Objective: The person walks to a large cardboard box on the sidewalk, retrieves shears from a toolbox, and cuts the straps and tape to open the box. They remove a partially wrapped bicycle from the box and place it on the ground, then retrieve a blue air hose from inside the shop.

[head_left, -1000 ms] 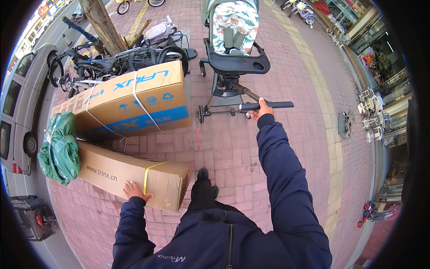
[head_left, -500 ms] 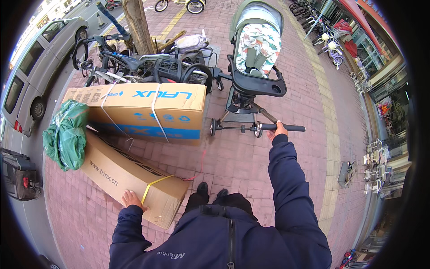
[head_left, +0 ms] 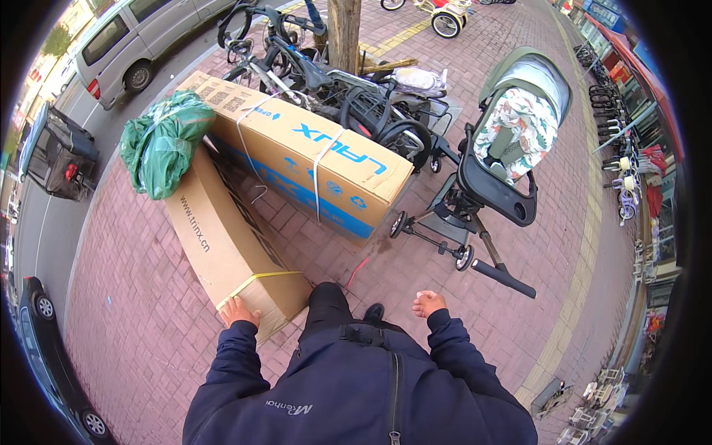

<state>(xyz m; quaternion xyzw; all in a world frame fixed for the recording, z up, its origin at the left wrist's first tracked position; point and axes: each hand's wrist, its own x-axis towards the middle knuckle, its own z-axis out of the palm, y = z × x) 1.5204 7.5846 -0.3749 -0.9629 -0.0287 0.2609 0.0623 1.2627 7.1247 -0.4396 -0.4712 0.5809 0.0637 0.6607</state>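
Note:
Spread flat near the yellow strap, my left hand (head_left: pixel 241 313) rests on the near end of a long brown cardboard box (head_left: pixel 211 241). My right hand (head_left: pixel 429 303) hangs in the air in front of me with its fingers loosely curled in, and nothing shows in it. Off to its right stands a stroller (head_left: pixel 495 182) with a green canopy, a leafy-print seat and a black tray. The stroller's black handlebar (head_left: pixel 506 279) is apart from my hand. A second large box (head_left: pixel 297 141), brown and blue with white straps, lies beyond the first.
A crumpled green plastic bundle (head_left: pixel 165 141) sits on the first box's far end. Behind the boxes, several bicycles (head_left: pixel 319 74) crowd round a tree trunk (head_left: pixel 344 37). A grey van (head_left: pixel 141 44) and a dark car (head_left: pixel 55 363) stand on the road at left. Red paving surrounds everything.
My right hand has let go of the stroller's handlebar and drawn back toward my body. My left hand stays on the box. The view has turned left.

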